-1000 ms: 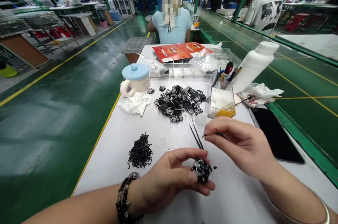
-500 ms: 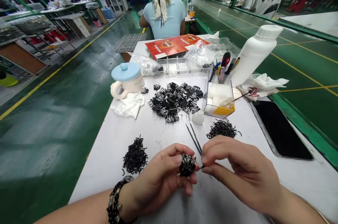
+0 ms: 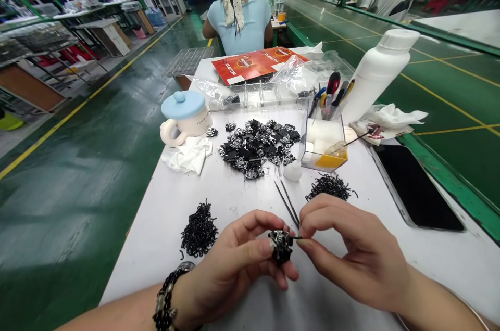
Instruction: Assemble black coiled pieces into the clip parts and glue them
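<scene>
Between the thumb and fingers of my left hand (image 3: 242, 255) is a small black-and-silver part (image 3: 280, 246), its metal side up. My right hand (image 3: 351, 247) pinches a thin black piece (image 3: 296, 238) whose tip meets the part's right side; whether it goes in, I cannot tell. Tweezers (image 3: 287, 203) lie just beyond my right fingertips, partly hidden by them. Left of my left hand is a pile of small curved black pieces (image 3: 199, 229). A similar pile of curved black pieces (image 3: 330, 187) sits past my right hand. Farther back is a heap of black-and-silver parts (image 3: 258, 148).
A lidded mug (image 3: 185, 117) and crumpled tissue (image 3: 187, 154) stand at the left. To the right are a clear tool box (image 3: 324, 146), a white bottle (image 3: 378, 73) and a phone (image 3: 417, 185). Plastic trays (image 3: 261, 94) line the back; a person (image 3: 240, 18) sits beyond.
The part in my left hand has turned a little and shifted slightly right. The thin piece in my right hand has risen and now touches the part's side.
</scene>
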Action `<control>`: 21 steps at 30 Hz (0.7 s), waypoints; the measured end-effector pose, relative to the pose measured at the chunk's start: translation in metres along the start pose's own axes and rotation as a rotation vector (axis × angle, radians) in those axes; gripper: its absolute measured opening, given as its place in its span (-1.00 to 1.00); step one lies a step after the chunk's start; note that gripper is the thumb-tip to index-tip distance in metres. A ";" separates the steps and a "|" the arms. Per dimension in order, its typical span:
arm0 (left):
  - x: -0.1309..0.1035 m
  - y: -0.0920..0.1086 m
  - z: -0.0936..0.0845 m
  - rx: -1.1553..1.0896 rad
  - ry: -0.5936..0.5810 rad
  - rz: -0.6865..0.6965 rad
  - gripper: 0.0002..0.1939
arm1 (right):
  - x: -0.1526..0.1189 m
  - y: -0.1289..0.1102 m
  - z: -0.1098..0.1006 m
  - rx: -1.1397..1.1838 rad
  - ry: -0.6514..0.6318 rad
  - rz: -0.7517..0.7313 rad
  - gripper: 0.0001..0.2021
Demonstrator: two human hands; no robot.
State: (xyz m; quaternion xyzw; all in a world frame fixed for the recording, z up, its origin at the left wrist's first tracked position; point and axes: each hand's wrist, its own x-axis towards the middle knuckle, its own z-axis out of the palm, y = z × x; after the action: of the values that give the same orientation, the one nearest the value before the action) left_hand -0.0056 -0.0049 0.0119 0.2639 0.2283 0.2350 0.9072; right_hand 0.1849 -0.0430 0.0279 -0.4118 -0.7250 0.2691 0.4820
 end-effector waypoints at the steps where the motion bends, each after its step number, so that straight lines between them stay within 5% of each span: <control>1: 0.000 0.001 0.001 0.002 -0.005 -0.003 -0.76 | 0.000 0.001 0.000 -0.010 0.000 0.000 -0.89; 21: -0.008 -0.003 -0.004 0.467 -0.091 0.273 -0.64 | -0.002 0.000 0.001 -0.014 0.012 -0.001 -0.88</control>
State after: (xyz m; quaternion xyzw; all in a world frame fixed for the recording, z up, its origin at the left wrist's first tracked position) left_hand -0.0137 -0.0100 0.0093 0.5044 0.1976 0.2840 0.7911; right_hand 0.1848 -0.0446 0.0266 -0.4162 -0.7243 0.2613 0.4836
